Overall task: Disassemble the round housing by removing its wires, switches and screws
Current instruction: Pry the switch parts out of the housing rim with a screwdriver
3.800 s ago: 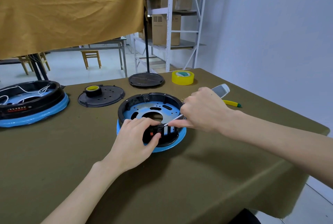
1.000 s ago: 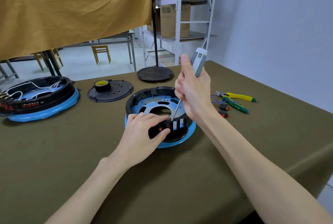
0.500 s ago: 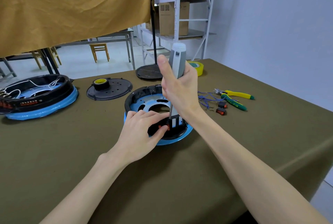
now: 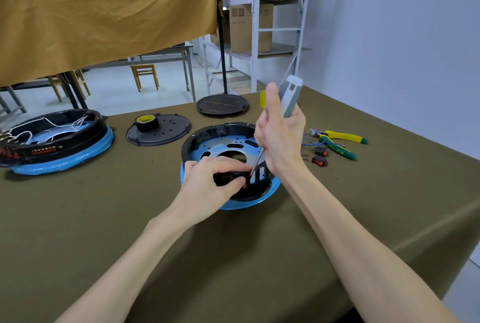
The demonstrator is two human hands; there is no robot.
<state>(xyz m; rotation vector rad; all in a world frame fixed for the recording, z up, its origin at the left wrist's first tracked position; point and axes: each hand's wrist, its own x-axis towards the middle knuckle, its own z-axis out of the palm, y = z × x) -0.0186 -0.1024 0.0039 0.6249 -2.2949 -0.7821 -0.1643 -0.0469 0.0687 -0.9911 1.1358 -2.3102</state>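
A round black housing (image 4: 207,133) with a blue rim and a blue inner plate sits on the olive table in front of me. My left hand (image 4: 210,179) grips its near wall, thumb and fingers pinching around a red switch (image 4: 244,185) set in that wall. My right hand (image 4: 280,138) holds a grey-handled screwdriver (image 4: 291,96) tilted steeply, its tip down at the wall right beside the switch. Two removed red switches (image 4: 319,160) and loose blue wires (image 4: 309,141) lie to the right of the housing.
Yellow and green pliers (image 4: 340,144) lie at the right. A second wired housing (image 4: 57,138) stands far left. A black perforated lid (image 4: 166,130) carries a tape roll (image 4: 146,121). A round stand base (image 4: 222,105) is behind, and the table edge (image 4: 415,242) drops off at right.
My right hand raised the screwdriver from nearly flat to steeply upright, and in the last half second it tipped a little to the right, tip still at the switch. My left hand kept its hold.
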